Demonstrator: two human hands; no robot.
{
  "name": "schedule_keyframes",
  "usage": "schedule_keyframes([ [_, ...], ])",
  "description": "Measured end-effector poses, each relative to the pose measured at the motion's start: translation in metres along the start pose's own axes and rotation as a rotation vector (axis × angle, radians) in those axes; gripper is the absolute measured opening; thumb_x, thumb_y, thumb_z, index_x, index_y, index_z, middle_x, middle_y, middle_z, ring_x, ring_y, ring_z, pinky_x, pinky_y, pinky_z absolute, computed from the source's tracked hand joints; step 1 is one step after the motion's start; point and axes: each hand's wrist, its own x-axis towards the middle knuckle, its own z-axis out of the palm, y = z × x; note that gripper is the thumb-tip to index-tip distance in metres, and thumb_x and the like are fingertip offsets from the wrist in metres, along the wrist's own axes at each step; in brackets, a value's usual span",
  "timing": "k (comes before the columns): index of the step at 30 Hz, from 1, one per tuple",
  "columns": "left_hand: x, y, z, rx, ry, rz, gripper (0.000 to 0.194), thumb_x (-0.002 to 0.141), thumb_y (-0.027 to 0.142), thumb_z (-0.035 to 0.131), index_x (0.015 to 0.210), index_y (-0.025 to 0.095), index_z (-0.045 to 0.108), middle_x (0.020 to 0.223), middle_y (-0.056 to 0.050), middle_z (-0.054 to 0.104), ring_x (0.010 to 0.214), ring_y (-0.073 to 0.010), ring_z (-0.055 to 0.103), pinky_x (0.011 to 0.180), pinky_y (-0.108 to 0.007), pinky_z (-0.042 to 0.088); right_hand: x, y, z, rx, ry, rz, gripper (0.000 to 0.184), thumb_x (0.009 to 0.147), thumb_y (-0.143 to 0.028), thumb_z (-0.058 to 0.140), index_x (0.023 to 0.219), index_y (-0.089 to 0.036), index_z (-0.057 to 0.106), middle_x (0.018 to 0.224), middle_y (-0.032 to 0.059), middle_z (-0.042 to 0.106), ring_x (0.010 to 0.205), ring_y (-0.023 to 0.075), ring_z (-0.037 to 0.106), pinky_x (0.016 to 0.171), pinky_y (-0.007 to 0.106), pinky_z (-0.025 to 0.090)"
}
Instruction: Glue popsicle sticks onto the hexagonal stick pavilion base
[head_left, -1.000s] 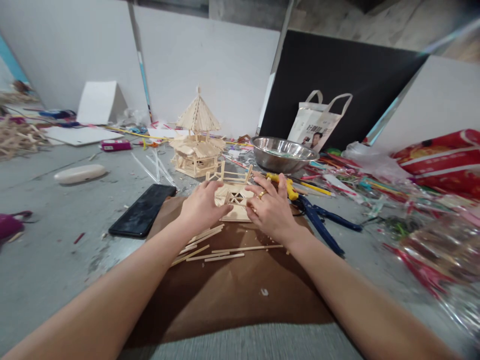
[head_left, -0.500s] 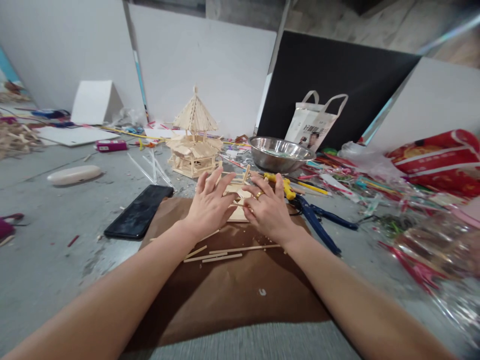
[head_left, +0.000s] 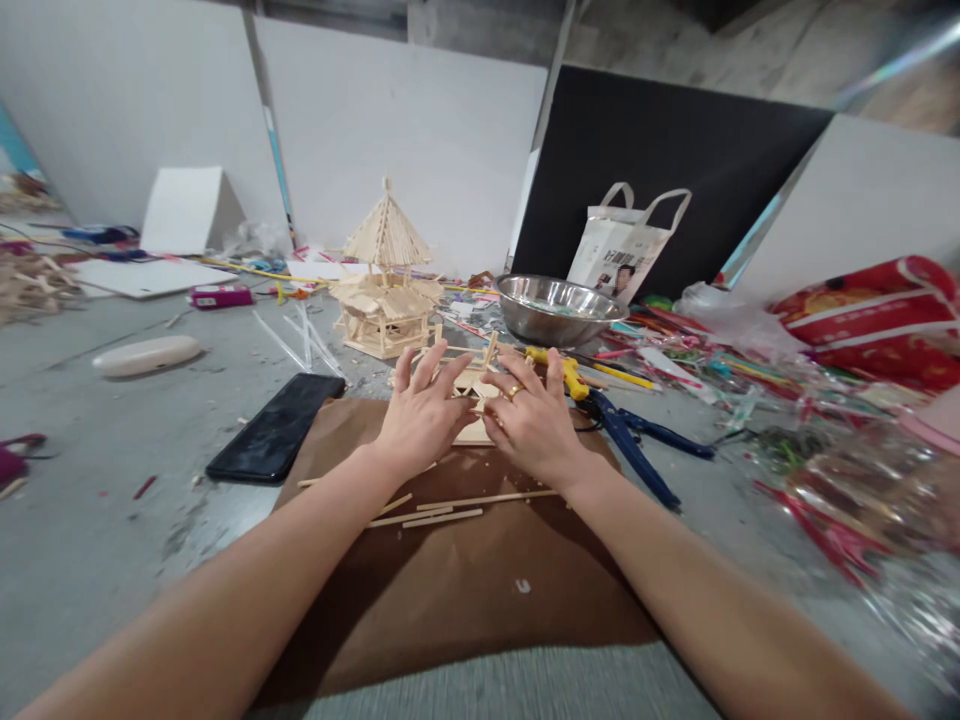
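My left hand (head_left: 420, 415) and my right hand (head_left: 536, 420) meet over a small wooden-stick model (head_left: 472, 435) on brown paper (head_left: 480, 590). Thumb and forefinger of each hand are pinched at the ends of a short wooden stick (head_left: 478, 409), mostly covered by the fingertips. The other fingers are raised and spread; a ring is on the right one. Upright posts (head_left: 490, 348) of the model rise behind the fingers. Several loose wooden sticks (head_left: 442, 518) lie nearer me on the paper. A finished-looking stick pavilion (head_left: 386, 300) with a pointed roof stands behind.
A black phone (head_left: 276, 427) lies left of the paper. To the right are a yellow-handled tool (head_left: 571, 380) and blue-handled cutters (head_left: 630, 450). Farther back stand a metal bowl (head_left: 559, 318) and a white bag (head_left: 619, 245). Colourful scraps (head_left: 697, 375) litter the right side.
Both hands stay pinched over the model, with only slight finger shifts. The short stick between them shows less now. The whole view has shifted slightly.
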Motion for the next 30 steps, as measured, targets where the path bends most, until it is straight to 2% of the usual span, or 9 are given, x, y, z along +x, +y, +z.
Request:
schedule_keyframes([
  [3,0.0,-0.001,-0.003,-0.03,0.011,-0.029,0.021,0.073,0.031,0.05,0.09,0.025,0.061,0.125,-0.003,0.042,0.122,-0.0273,0.019,0.098,-0.05,0.008,0.0,0.0,0.0,0.002,0.006,0.001,0.018,0.077,-0.022,0.044,0.078,-0.02,0.062,0.105,0.0017,0.059,0.113,0.0229,0.035,0.098,0.055,-0.002],
  [7,-0.002,-0.01,-0.01,-0.155,0.045,-0.156,0.036,0.07,0.026,0.048,0.105,0.021,0.053,0.12,-0.005,0.047,0.118,-0.0245,0.027,0.098,-0.044,0.017,-0.001,0.0,0.0,0.002,0.011,0.004,0.017,0.076,-0.021,0.045,0.076,-0.02,0.062,0.105,0.0025,0.058,0.114,0.0238,0.034,0.098,0.056,-0.003],
  [11,-0.004,-0.023,-0.013,-0.366,-0.018,-0.366,0.033,0.075,0.024,0.036,0.101,0.018,0.054,0.1,-0.004,0.059,0.1,-0.0181,0.046,0.088,-0.033,0.034,-0.001,0.001,0.0,0.004,0.004,-0.005,0.018,0.077,-0.021,0.045,0.073,-0.019,0.062,0.105,0.0024,0.058,0.113,0.0239,0.035,0.097,0.056,-0.003],
  [14,-0.004,-0.026,-0.012,-0.523,-0.098,-0.485,0.035,0.078,0.028,0.032,0.099,0.016,0.057,0.091,-0.004,0.062,0.088,-0.0163,0.054,0.079,-0.028,0.039,-0.001,0.001,0.0,0.006,0.005,-0.005,0.018,0.077,-0.021,0.044,0.072,-0.019,0.061,0.105,0.0017,0.058,0.113,0.0239,0.035,0.098,0.056,-0.003],
  [16,-0.004,-0.025,-0.01,-0.571,-0.143,-0.498,0.036,0.078,0.031,0.031,0.098,0.016,0.057,0.088,-0.004,0.063,0.082,-0.0159,0.056,0.075,-0.026,0.041,-0.001,0.001,0.0,0.008,0.008,-0.004,0.019,0.077,-0.021,0.043,0.072,-0.019,0.061,0.105,0.0015,0.059,0.113,0.0235,0.035,0.098,0.055,-0.004],
  [21,-0.003,-0.021,-0.008,-0.562,-0.194,-0.429,0.037,0.08,0.036,0.029,0.087,0.016,0.06,0.079,-0.002,0.064,0.069,-0.0142,0.057,0.066,-0.024,0.042,-0.001,0.001,0.0,0.004,0.022,-0.004,0.018,0.077,-0.021,0.044,0.071,-0.019,0.061,0.103,0.0006,0.06,0.113,0.0227,0.035,0.098,0.054,-0.005],
  [27,-0.001,-0.021,-0.004,-0.555,-0.122,-0.424,0.041,0.079,0.044,0.033,0.091,0.017,0.061,0.081,-0.003,0.064,0.07,-0.0139,0.055,0.061,-0.022,0.039,0.0,0.0,0.002,-0.002,0.025,0.002,0.017,0.077,-0.022,0.045,0.07,-0.019,0.061,0.103,-0.0002,0.06,0.112,0.0223,0.036,0.098,0.054,-0.006],
  [30,0.001,-0.021,-0.002,-0.499,-0.09,-0.415,0.04,0.079,0.044,0.033,0.08,0.017,0.062,0.066,-0.001,0.062,0.059,-0.0118,0.051,0.054,-0.021,0.034,0.0,0.0,0.002,-0.001,0.029,-0.001,0.017,0.077,-0.022,0.045,0.069,-0.019,0.06,0.102,0.0002,0.06,0.112,0.0223,0.036,0.098,0.054,-0.006],
])
